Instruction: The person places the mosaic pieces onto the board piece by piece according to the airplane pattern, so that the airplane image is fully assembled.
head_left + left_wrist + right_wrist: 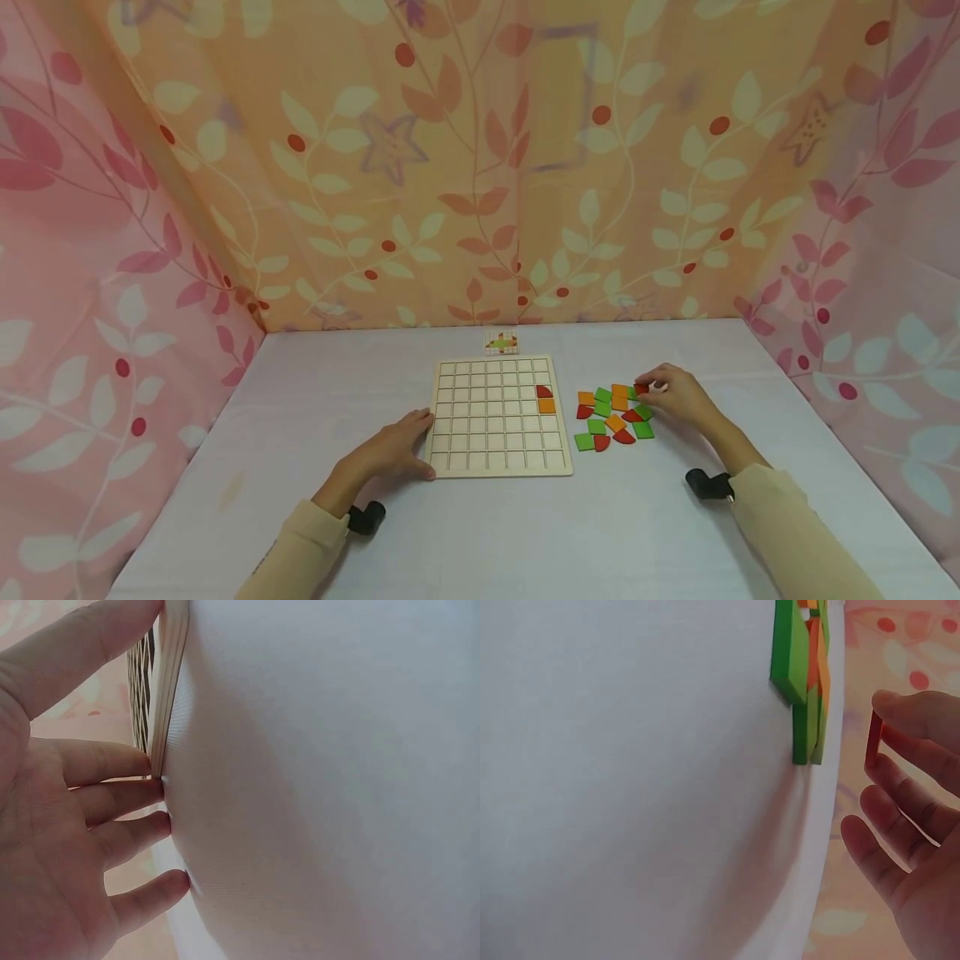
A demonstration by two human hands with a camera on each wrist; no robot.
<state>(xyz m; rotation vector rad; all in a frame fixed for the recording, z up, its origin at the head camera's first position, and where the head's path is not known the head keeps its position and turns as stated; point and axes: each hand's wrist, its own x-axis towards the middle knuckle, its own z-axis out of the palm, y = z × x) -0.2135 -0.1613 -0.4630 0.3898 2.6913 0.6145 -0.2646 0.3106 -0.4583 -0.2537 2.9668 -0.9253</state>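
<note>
A square wooden grid board [495,433] lies on the white table. Two pieces sit at its right edge: a red quarter-circle tile [543,392] and, just below, an orange square tile [547,406]. My left hand [390,446] rests at the board's left edge, thumb at the near corner; in the left wrist view its fingers [112,761] are extended, with fingertips at the board's side and the table. My right hand [678,396] pinches a red tile [873,739] between thumb and fingers, held above the far right of the loose pieces.
Loose green, orange and red tiles [602,408] lie scattered right of the board. Behind the board is a small pattern card [501,342]. Floral curtains [480,167] enclose the table's back and sides. Black wrist cameras [367,518] sit at both cuffs.
</note>
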